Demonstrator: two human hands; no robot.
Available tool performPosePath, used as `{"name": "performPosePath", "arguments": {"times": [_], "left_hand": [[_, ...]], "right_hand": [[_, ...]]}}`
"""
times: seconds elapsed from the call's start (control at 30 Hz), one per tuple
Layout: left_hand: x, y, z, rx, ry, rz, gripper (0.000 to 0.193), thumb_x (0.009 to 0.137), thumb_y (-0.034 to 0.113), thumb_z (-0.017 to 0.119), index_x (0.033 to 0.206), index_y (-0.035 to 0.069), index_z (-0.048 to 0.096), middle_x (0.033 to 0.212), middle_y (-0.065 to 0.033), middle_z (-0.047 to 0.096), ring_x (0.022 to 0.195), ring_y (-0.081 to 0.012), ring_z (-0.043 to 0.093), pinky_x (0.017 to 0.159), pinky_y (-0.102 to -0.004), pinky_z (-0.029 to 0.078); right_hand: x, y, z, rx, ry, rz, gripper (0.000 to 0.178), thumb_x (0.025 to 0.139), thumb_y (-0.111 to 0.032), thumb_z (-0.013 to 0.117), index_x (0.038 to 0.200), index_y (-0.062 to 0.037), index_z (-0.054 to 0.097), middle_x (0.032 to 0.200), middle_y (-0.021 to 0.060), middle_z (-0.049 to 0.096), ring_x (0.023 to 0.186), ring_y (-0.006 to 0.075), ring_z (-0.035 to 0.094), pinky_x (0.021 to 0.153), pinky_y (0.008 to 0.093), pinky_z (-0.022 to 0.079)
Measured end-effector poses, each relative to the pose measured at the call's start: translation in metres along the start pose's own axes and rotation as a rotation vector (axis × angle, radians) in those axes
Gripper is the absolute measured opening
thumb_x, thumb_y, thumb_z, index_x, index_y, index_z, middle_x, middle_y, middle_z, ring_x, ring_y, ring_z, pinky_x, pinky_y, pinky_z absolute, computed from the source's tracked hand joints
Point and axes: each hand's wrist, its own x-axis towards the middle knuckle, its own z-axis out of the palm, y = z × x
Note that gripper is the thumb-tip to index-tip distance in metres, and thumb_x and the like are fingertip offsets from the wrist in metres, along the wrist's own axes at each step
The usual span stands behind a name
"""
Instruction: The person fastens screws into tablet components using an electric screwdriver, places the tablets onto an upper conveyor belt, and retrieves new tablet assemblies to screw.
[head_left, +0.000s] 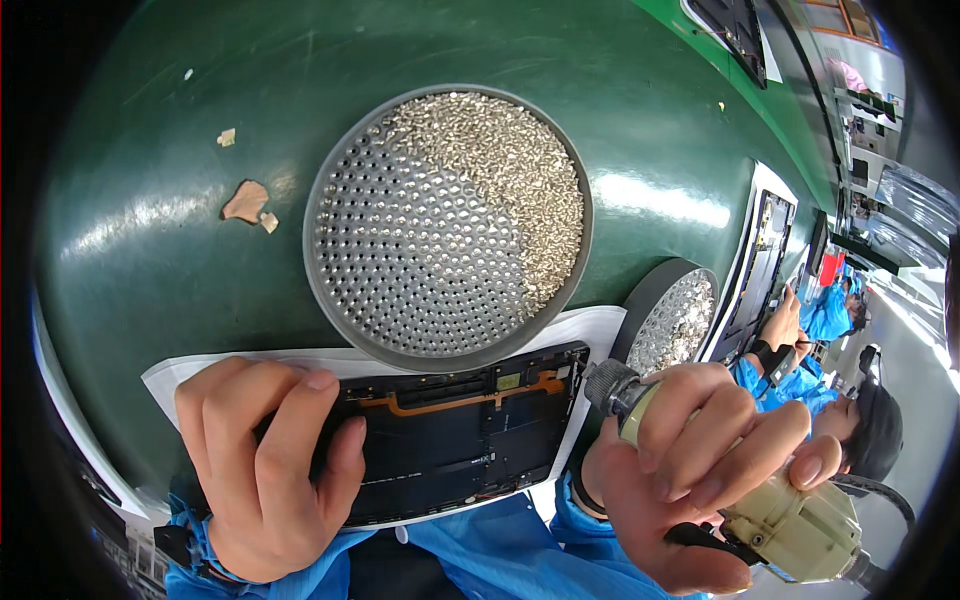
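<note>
My right hand (690, 450) is wrapped round a pale yellow electric screwdriver (795, 530). The screwdriver's dark knurled collar (612, 388) points up-left beside the right end of a black opened tablet housing (430, 450). Over the left end of that housing lies my left hand (270, 450), its fingers bent and its thumb on the inner side; part of the grip is hidden. An orange flat cable (440, 402) runs along the far side of the housing. Just beyond it stands a round grey screw tray (450, 358) with a dimpled bottom and many small silvery screws (510, 150).
White paper (165, 375) lies under the housing. A smaller grey tray (640, 300) of small parts stands to the right. Torn tan scraps (245, 202) lie on the green table (190, 290). Farther right are another black housing (765, 260) and co-workers in blue sleeves (825, 310).
</note>
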Motion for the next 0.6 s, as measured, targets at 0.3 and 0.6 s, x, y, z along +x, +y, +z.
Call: {"name": "performPosePath", "arguments": {"times": [0.3,0.6], "left_hand": [[0.000,-0.001,0.002,-0.020,0.015,0.008,0.053,0.073,0.001,0.083,0.122,0.000,0.064,0.107,-0.0181,0.063,0.091,-0.0363,0.059,0.078,-0.0462,0.049],[-0.003,-0.001,-0.005,-0.049,0.027,0.005,0.047,0.069,0.001,0.085,0.109,0.000,0.062,0.110,-0.0180,0.062,0.097,-0.0383,0.060,0.082,-0.0482,0.051]], "right_hand": [[0.011,0.030,-0.003,-0.167,-0.254,-0.323,0.067,0.097,-0.050,0.075,0.126,-0.0018,0.040,0.085,0.0002,0.049,0.053,0.0081,0.044,0.046,0.0231,0.038],[0.011,0.027,0.005,-0.071,-0.251,-0.315,0.068,0.096,-0.052,0.076,0.132,-0.0068,0.041,0.086,0.0011,0.050,0.055,0.0073,0.044,0.048,0.0239,0.038]]}}
